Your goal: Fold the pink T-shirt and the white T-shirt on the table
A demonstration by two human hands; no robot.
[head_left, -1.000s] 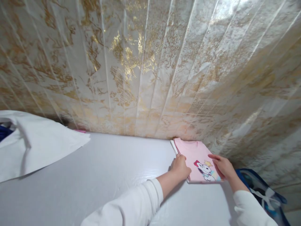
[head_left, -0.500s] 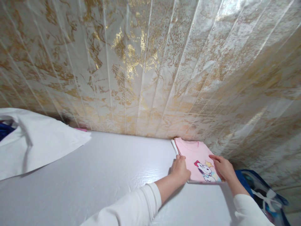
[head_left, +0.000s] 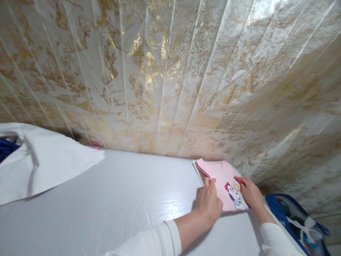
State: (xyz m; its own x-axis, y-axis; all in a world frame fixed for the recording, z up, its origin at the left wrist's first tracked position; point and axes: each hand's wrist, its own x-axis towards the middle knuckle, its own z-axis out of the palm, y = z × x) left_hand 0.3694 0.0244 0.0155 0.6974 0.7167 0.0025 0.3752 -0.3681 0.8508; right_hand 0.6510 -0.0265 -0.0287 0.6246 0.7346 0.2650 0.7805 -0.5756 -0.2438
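Spreading beneath the grip, the pale table bears the pink shirt, bowed narrower than a moment ago, seemingly loosening; the left hand and right hand grasp opposite edges, dog print between.

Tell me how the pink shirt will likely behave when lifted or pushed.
The pink shirt would probably sag if lifted by one edge, as it looks like thin, soft cloth. Pushed, it might shift over the white layer showing under its edge.

Glossy pale bench: stacked folded clothes, pink uppermost, between both hands' fingers; white cloth well left of them.
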